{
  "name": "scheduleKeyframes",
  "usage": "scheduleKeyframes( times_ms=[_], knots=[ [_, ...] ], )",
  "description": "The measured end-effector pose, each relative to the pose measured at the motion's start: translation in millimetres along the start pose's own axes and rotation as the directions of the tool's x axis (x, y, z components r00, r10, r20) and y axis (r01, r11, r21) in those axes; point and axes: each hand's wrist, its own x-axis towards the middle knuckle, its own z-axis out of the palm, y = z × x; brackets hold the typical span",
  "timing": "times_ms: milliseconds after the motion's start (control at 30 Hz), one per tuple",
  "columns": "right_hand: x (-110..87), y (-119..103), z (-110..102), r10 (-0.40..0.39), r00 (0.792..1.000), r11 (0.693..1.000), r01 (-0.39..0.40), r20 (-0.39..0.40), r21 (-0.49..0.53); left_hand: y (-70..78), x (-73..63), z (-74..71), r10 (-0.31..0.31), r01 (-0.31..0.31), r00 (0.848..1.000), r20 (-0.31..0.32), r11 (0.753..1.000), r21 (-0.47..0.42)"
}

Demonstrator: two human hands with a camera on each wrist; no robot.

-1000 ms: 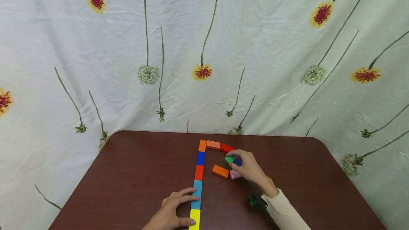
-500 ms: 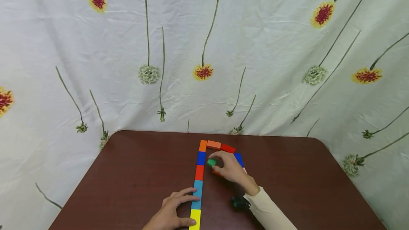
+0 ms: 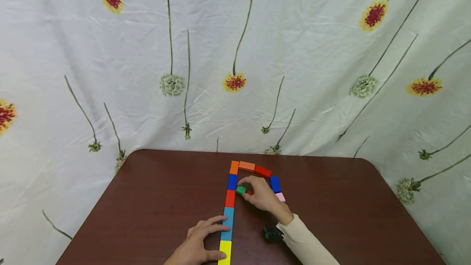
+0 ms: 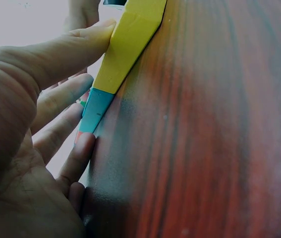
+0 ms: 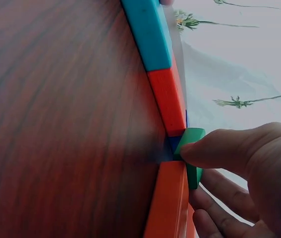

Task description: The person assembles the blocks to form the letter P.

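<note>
A straight row of coloured blocks runs away from the person. My left hand (image 3: 198, 242) rests along its near part, fingertips on the light-blue block (image 3: 229, 212) and thumb on the yellow block (image 3: 225, 252). Between thumb and fingers, my right hand (image 3: 263, 195) pinches a green block (image 3: 241, 190) beside the row, near where the red block (image 3: 229, 198) and blue block (image 3: 232, 182) meet. In the right wrist view, the green block sits close to the end of an orange block (image 5: 167, 198), which is mostly hidden behind the hand in the head view.
From the orange block (image 3: 234, 167) at the row's far end, a curve of salmon (image 3: 247, 166), red (image 3: 263, 171), blue (image 3: 275, 184) and pink (image 3: 280, 197) blocks bends round to the right. All lie on a brown table (image 3: 165, 191) before a flowered cloth (image 3: 206, 52).
My right hand has carried the green block left and slightly nearer, from beside the curve's right-hand blue block to the straight row. The left hand stays in place.
</note>
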Motion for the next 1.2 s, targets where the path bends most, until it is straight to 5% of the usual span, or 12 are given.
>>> scheduleKeyframes(
  times_ms=[1200],
  knots=[
    [-9.9,11.6,-7.2,0.046,0.998,0.998,-0.044,0.050,-0.048,2.5,-0.1,-2.3,-0.014,0.014,1.000,0.006,1.000,0.004]
  ],
)
